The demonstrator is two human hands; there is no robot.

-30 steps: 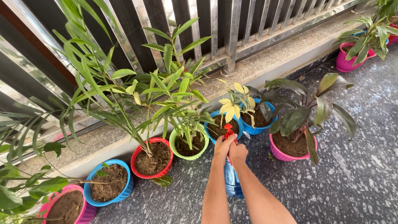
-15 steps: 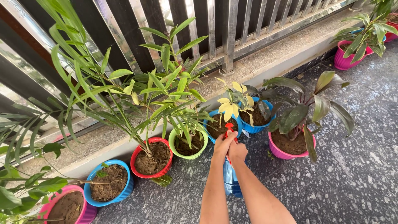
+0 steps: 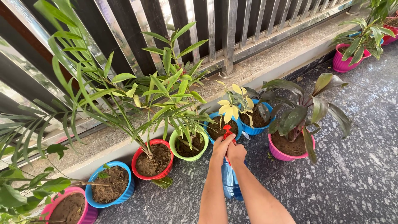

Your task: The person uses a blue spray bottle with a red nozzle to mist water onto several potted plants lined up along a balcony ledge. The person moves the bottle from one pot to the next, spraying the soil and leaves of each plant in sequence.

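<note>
Both hands, left hand (image 3: 221, 146) and right hand (image 3: 237, 152), clasp the spray bottle (image 3: 229, 180) at its red nozzle (image 3: 227, 130); holding it upright keeps the grip steady.

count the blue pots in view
3 for certain: one blue pot at lower left, one just beyond the hands with the yellow-leaved plant, and one to its right. Another may hide behind the far pink pot's leaves at upper right.
</note>
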